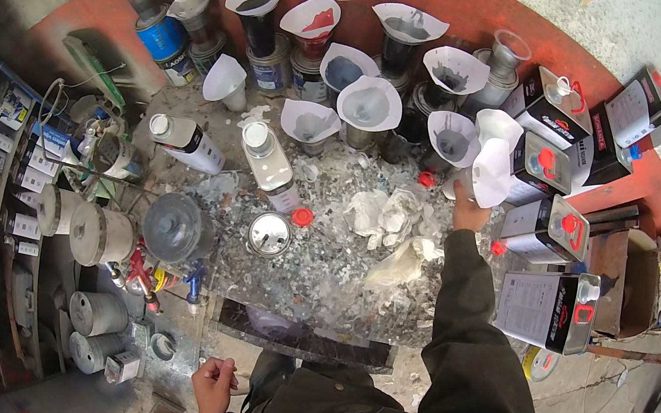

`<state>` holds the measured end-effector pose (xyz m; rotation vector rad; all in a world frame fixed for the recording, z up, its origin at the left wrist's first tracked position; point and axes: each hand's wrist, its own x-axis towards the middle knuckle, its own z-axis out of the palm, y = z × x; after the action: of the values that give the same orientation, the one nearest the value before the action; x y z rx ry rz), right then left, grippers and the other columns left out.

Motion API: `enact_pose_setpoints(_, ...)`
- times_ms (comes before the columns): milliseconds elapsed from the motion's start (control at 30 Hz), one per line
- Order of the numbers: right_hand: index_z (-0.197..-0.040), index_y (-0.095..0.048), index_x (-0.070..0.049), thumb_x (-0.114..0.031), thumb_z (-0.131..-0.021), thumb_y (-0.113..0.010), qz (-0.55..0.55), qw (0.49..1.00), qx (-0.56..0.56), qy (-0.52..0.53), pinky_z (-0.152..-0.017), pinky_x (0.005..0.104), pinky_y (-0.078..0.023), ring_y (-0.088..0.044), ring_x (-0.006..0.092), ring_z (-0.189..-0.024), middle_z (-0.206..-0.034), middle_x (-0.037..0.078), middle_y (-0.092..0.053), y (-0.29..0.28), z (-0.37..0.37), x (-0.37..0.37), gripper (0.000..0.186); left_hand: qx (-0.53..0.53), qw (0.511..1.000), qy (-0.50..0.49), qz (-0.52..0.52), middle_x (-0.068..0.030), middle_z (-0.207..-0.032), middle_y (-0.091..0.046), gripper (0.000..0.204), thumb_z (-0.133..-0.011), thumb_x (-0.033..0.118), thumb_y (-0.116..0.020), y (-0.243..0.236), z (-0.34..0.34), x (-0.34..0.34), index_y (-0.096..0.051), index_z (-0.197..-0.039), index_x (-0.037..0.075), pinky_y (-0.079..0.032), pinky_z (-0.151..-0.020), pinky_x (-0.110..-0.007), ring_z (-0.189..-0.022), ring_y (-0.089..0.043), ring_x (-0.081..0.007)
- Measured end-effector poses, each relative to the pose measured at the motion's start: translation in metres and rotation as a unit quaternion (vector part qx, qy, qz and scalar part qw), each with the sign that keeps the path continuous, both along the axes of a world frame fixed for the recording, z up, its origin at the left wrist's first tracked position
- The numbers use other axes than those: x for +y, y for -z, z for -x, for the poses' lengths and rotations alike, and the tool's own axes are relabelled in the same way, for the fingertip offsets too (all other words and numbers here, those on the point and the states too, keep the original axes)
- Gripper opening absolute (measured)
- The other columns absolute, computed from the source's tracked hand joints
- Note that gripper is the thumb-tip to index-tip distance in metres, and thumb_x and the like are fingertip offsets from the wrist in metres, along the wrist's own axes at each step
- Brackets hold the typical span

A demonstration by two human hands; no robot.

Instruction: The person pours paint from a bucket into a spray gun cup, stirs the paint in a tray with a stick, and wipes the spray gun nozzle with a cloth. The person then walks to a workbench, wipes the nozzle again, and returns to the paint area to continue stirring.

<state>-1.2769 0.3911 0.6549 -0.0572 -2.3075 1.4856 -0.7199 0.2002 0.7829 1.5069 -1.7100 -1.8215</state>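
At the right of the bench, my right hand (469, 210) reaches forward, its fingers closed round a pale cup partly hidden under a white paper paint strainer (491, 173). Beside that cup stands another strainer (451, 143) with grey paint residue, set in a cup. My left hand (213, 387) is low, in front of my body and off the bench, its fingers curled in with nothing visible in them. Crumpled whitish wipes (386, 216) lie near my right forearm. Close to my right hand are a red cap (426, 178) and another red cap (499, 249).
Several paint-stained strainers in cups, such as one with red paint (317, 20), line the back. Square metal cans (544, 308) stand at the right. A white bottle (266, 158), a round tin (269, 234) and a lidded tub (178, 229) stand left on the stained bench (308, 282).
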Motion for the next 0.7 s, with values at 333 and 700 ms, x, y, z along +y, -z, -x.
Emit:
enact_pose_setpoints(333,-0.115,-0.062,0.002,-0.027,-0.068,-0.086,-0.094,0.995,-0.023,0.022,-0.091,0.0393,-0.048,-0.064,0.0303,-0.103,-0.108,0.016,-0.068,0.007,-0.006,0.014,0.060,-0.007,0.999,0.033,0.001,-0.0033,-0.060,-0.056,0.029,-0.098,0.020,-0.062,-0.003,0.006,0.003,-0.055,-0.076,0.002,-0.041,-0.050,-0.025,-0.052,-0.053,-0.0099)
enact_pose_setpoints(700,-0.104,-0.067,0.001,-0.014,-0.086,-0.073,0.128,0.951,-0.110,-0.258,-0.076,0.0267,-0.053,-0.068,0.0144,-0.082,-0.091,0.009,-0.071,-0.033,-0.104,-0.102,0.025,-0.011,1.000,0.006,-0.003,-0.0032,-0.061,-0.059,0.026,-0.095,0.019,-0.066,-0.004,0.005,0.004,-0.059,-0.078,0.000,-0.042,-0.051,-0.023,-0.053,-0.054,-0.0084)
